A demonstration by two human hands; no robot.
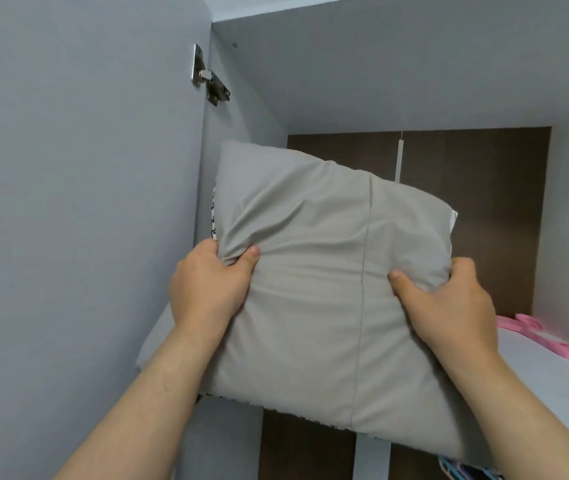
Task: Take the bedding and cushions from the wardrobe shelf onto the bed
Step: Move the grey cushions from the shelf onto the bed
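Note:
A square beige cushion [314, 258] stands tilted in front of the upper wardrobe shelf [550, 393], its lower edge hanging past the shelf's front. A black-and-white patterned face shows along its left and bottom edges. My left hand [207, 289] pinches the fabric at the cushion's left side, thumb on the front. My right hand [446, 303] clamps the right side, thumb pressed into the fabric. Both forearms reach up from below.
The open wardrobe door [78, 202] fills the left, its metal hinge [208, 76] near the top. Pink straps [546, 337] lie on the white shelf at the right. The wardrobe back is dark brown [477, 209]. Patterned items [466, 469] peek out below the shelf.

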